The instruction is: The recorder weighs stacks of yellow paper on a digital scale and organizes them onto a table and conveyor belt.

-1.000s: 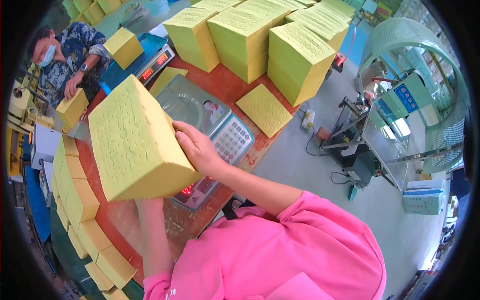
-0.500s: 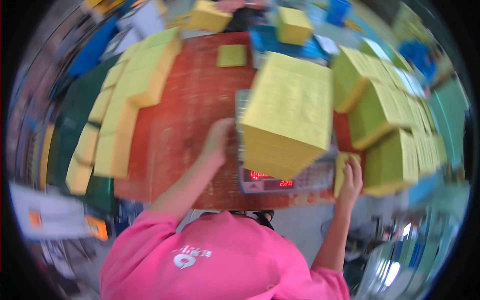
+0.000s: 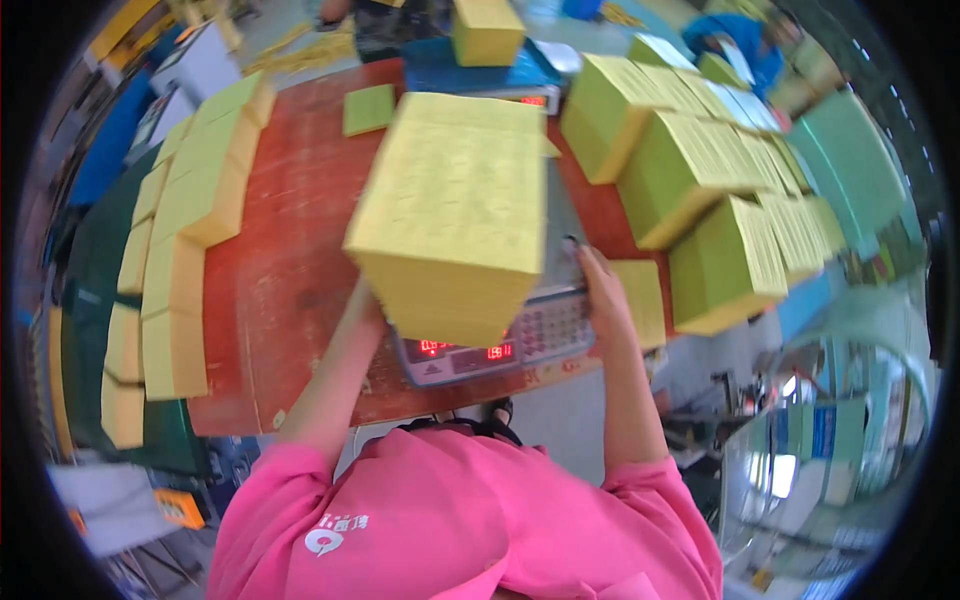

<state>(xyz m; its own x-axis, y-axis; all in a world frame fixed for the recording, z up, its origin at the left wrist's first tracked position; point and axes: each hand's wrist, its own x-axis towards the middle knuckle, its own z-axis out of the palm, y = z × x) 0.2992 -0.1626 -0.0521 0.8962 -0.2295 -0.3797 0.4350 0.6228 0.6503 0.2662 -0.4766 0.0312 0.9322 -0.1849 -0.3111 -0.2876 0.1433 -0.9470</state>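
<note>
A tall stack of yellow paper sheets [image 3: 455, 190] stands over a digital scale [image 3: 555, 330] with lit red figures, near the table's front edge. My left hand [image 3: 368, 306] reaches in at the stack's left side; the stack hides its fingers. At the scale's right edge is my right hand [image 3: 600, 285], its fingers stretched forward beside the pan and apart from the stack. A small dark thing shows at its fingertips, too blurred to name. Just right of that hand lies a flat yellow sheet or thin pad [image 3: 640, 300].
Yellow paper stacks [image 3: 195, 190] line the red table's [image 3: 300, 200] left side, and more stacks [image 3: 700, 165] fill the right. A yellow pad [image 3: 369, 109] lies farther back. Behind, a second scale [image 3: 480, 75] bears a yellow block [image 3: 487, 32]. Two other people are beyond.
The view has shifted, so the table things sit farther left. My right hand has moved from the yellow paper on the right to the scale's edge. My left hand has gone behind the stack.
</note>
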